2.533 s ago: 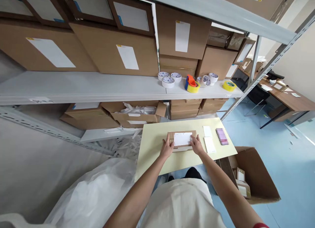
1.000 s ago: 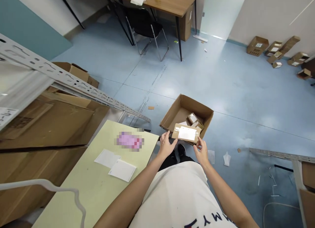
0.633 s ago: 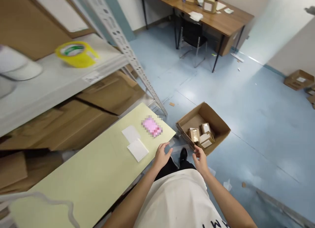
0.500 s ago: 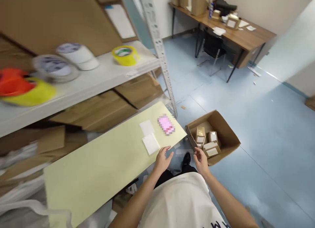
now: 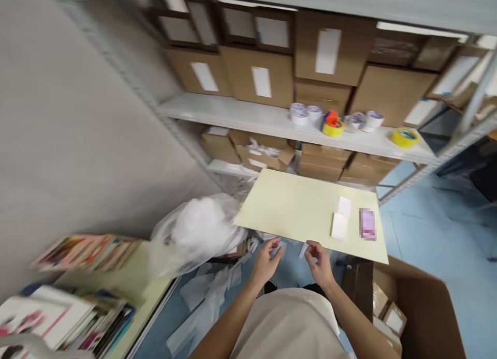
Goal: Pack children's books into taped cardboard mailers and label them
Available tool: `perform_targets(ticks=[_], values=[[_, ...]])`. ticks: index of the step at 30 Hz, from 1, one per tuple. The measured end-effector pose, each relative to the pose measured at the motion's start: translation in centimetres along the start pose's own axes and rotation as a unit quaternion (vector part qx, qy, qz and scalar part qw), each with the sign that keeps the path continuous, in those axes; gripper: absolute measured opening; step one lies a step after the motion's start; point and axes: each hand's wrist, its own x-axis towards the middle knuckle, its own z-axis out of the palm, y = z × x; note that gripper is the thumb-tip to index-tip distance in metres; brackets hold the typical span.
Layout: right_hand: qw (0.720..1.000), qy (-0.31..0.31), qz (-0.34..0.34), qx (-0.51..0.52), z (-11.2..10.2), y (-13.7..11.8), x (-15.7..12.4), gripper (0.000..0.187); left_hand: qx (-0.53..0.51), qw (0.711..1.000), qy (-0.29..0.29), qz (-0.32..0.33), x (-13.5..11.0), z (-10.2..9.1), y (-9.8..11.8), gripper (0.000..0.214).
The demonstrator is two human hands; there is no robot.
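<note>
My left hand [image 5: 266,263] is held at the front edge of a pale yellow table [image 5: 295,201], its fingers curved and its thumb apart, with nothing in it. My right hand [image 5: 320,266] is a short way to the right at the same edge, also empty, with its fingers loosely bent. On the right part of the table lie two stacks of white paper slips, a nearer one [image 5: 339,226] and a farther one [image 5: 344,206]. To their right is a pink, blurred-out rectangular item [image 5: 367,224].
Behind the table, a metal shelf [image 5: 240,116] holds cartons [image 5: 256,77] and tape rolls [image 5: 333,127]. An open cardboard box [image 5: 423,302] with small boxes stands at the right. At the left are a plastic bag [image 5: 200,229], books [image 5: 89,250] on another table, and white wrapping [image 5: 209,292] on the floor.
My view has turned left, from the desk and floor to the shelf, the wall and the books. Both hands stay empty and now stand before the middle of the table's front edge.
</note>
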Motion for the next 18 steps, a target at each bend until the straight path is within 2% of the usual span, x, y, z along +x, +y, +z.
perform_targets(ticks=[4,7,12,15,18], values=[[0.993,-0.115,-0.016,0.035,7.6,-1.9,0.2,0.040,-0.043,0.992,0.112,-0.041,-2.3,-6.7,-3.2,0.036],[0.978,-0.204,-0.002,0.049,11.9,-2.6,0.3,0.044,-0.074,0.977,0.188,-0.070,-4.3,-10.3,-5.1,0.040],[0.955,-0.295,0.043,0.010,16.9,-2.9,1.2,0.050,-0.135,0.929,0.316,-0.139,-7.4,-13.5,-8.1,0.054],[0.938,-0.340,0.062,-0.010,19.3,-3.1,1.9,0.050,-0.152,0.907,0.353,-0.171,-8.6,-14.7,-8.9,0.055],[0.922,-0.381,0.064,-0.008,21.6,-3.3,2.9,0.049,-0.149,0.896,0.373,-0.188,-9.2,-16.0,-8.9,0.052]])
